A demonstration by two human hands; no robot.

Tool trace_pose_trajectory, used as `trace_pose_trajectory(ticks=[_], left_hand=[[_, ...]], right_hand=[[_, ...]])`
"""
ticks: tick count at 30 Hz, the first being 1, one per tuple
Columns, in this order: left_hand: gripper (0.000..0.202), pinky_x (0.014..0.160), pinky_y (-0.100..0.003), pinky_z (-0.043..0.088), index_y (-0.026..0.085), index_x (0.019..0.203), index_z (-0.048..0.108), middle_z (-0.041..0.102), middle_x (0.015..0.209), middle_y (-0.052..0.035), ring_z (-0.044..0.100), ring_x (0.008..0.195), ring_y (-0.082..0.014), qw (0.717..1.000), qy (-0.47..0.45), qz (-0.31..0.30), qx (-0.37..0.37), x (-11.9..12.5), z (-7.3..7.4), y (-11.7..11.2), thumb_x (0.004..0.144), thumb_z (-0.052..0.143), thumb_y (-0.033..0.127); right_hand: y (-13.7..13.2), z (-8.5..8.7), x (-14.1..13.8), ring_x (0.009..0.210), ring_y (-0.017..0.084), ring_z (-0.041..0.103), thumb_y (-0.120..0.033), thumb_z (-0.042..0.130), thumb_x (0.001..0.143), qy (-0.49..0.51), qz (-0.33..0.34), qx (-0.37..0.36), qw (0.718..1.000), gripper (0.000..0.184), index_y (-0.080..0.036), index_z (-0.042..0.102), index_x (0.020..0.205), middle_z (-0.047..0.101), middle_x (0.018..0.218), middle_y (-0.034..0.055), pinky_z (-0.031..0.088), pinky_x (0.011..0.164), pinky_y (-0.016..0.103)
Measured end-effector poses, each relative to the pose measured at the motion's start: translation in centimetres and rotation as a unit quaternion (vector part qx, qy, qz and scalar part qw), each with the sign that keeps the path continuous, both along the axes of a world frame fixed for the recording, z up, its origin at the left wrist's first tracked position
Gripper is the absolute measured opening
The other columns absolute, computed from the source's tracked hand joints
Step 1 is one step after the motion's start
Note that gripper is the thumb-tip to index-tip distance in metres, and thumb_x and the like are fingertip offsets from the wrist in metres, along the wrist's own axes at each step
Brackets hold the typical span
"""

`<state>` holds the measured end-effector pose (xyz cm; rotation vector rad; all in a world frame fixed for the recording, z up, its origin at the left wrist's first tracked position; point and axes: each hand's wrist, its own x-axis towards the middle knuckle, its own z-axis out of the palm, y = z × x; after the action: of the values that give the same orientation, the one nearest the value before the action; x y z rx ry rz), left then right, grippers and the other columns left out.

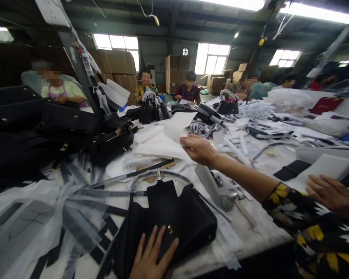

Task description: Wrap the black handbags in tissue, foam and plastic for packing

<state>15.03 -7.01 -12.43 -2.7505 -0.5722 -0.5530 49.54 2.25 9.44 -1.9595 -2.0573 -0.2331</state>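
A black handbag (189, 217) lies on the table in front of me, its flap turned up and a gold-coloured clasp plate showing. My left hand (154, 254) rests on the bag's front with its fingers spread. The bag's handle (163, 173) is wrapped in clear film and arches behind the flap. Farther out, my right hand (199, 149), on an arm with a floral sleeve, pinches the edge of a thin white sheet (177, 124). That sheet curls up above a pile of white sheets (151, 145).
Black bags (69, 120) are heaped at the left. Film-wrapped straps (84, 209) spread over the near left. Another person's hand (330, 193) lies on white foam sheeting at the right. Several co-workers sit across the table, and rolled straps (202, 130) lie midway.
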Motion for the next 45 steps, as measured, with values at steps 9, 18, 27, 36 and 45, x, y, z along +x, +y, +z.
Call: trace_pose_trajectory(ticks=[9,18,27,36,45], left_hand=[[0.074,0.103,-0.054,0.048,0.034,0.152,0.031,0.044,0.153,-0.0098,0.044,0.138,-0.0317,1.000,-0.013,0.004,-0.021,-0.2,3.4,-0.8,0.085,0.056,0.018],[0.053,0.090,-0.045,0.056,0.035,0.139,0.052,0.068,0.123,-0.0082,0.067,0.108,-0.0295,0.979,0.006,0.051,-0.198,-0.3,3.1,-1.7,0.087,0.059,0.024],[0.053,0.092,-0.049,0.056,0.031,0.140,0.053,0.065,0.130,-0.0112,0.065,0.114,-0.0335,0.975,-0.008,0.041,-0.217,-0.3,3.3,-2.0,0.087,0.061,0.025],[0.045,0.102,-0.053,0.052,0.030,0.133,0.059,0.055,0.141,-0.0074,0.056,0.126,-0.0332,0.975,-0.040,0.053,-0.213,-0.4,1.9,-2.5,0.089,0.061,0.027],[0.042,0.096,-0.054,0.055,0.026,0.132,0.061,0.058,0.138,-0.0114,0.058,0.123,-0.0355,0.979,-0.022,0.057,-0.193,-0.3,2.1,-2.3,0.090,0.059,0.027]], right_hand=[[-5.8,-8.0,-8.7,0.129,0.026,0.053,-0.018,0.051,0.090,-0.033,0.190,0.012,0.981,0.038,-0.018,0.060,0.127,0.065,0.130,0.0112,0.011,0.119,0.053],[-13.6,-10.7,-14.7,0.099,0.027,0.062,-0.029,0.054,0.089,-0.043,0.198,-0.132,0.970,0.042,-0.017,0.057,0.129,0.057,0.138,0.0131,0.049,0.079,0.038],[-15.1,-11.6,-14.4,0.143,0.038,0.027,-0.032,0.044,0.098,-0.016,0.163,-0.175,0.971,0.055,-0.022,0.037,0.151,0.034,0.158,0.0109,0.024,0.113,0.061],[-16.4,-12.4,-13.9,0.144,0.042,0.026,-0.031,0.045,0.098,-0.011,0.167,-0.220,0.961,0.060,-0.028,0.029,0.156,0.025,0.162,0.0087,0.022,0.113,0.066],[-17.1,-13.2,-14.0,0.144,0.041,0.025,-0.029,0.044,0.099,0.000,0.159,-0.202,0.966,0.059,-0.027,0.028,0.156,0.023,0.163,0.0080,0.020,0.113,0.067]])
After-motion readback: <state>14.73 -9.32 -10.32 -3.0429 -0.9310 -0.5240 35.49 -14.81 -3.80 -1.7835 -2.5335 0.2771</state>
